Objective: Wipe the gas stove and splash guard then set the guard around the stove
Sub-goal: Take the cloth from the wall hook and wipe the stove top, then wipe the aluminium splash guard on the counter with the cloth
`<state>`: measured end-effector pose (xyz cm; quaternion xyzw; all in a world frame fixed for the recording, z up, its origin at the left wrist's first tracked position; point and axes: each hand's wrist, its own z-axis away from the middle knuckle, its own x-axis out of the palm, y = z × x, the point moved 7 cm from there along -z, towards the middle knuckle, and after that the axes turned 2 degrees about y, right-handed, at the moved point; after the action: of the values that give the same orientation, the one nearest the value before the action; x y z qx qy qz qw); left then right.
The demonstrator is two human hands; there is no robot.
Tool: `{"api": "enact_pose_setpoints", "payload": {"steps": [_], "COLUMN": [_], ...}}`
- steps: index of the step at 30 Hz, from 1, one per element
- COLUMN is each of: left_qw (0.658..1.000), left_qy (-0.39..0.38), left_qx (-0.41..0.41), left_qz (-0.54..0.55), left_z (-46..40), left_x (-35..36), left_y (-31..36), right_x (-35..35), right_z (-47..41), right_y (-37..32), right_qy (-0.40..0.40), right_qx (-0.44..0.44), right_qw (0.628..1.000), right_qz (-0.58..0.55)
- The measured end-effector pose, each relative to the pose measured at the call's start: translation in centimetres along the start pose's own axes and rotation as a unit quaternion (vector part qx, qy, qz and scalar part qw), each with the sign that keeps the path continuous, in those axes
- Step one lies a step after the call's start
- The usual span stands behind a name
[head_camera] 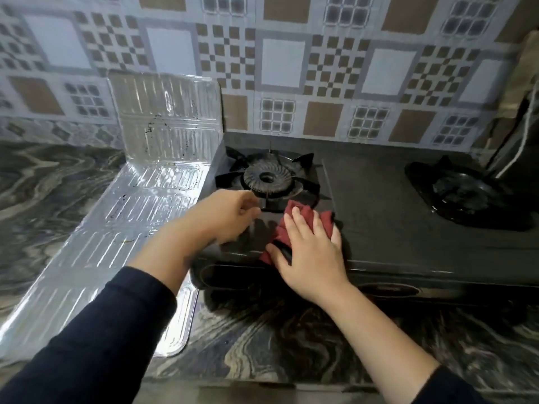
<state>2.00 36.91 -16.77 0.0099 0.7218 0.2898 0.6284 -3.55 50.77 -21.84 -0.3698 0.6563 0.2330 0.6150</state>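
Note:
A black two-burner gas stove [379, 205] stands on the marble counter against the tiled wall. My right hand [309, 252] presses a dark red cloth [294, 225] flat on the stove top, just in front of the left burner [267, 177]. My left hand [230, 214] hovers over the stove's front left corner with fingers loosely curled and nothing in them. The silver foil splash guard [140, 199] lies folded left of the stove, one panel upright against the wall and the others flat on the counter, with dark specks on it.
The right burner [466, 193] sits at the stove's far right, next to a dark object with a white cord [522, 141] in the corner. Marble counter [291, 345] runs in front of the stove and to the left of the guard.

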Motion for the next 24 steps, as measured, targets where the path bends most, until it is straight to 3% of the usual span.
{"api": "enact_pose_setpoints", "payload": {"steps": [7, 12, 19, 24], "left_qw": [0.985, 0.953, 0.890, 0.867], "left_qy": [0.070, 0.151, 0.124, 0.069], "left_qx": [-0.154, -0.261, -0.438, -0.493], "left_qz": [0.045, 0.040, 0.022, 0.006], "left_z": [5.3, 11.2, 19.4, 22.4], "left_x": [-2.4, -2.2, 1.4, 6.2], "left_y": [-8.3, -14.5, -23.8, -27.9], "right_x": [2.5, 3.8, 4.1, 10.2], "right_z": [-2.3, -4.3, -4.1, -1.5], "right_y": [-9.8, -15.8, -22.2, -26.0], "right_qy": [0.005, -0.006, -0.020, -0.116], "right_qx": [-0.178, -0.281, -0.391, -0.451], "right_qw": [0.983, 0.959, 0.920, 0.885], "right_qz": [0.032, 0.030, 0.009, -0.005]}}
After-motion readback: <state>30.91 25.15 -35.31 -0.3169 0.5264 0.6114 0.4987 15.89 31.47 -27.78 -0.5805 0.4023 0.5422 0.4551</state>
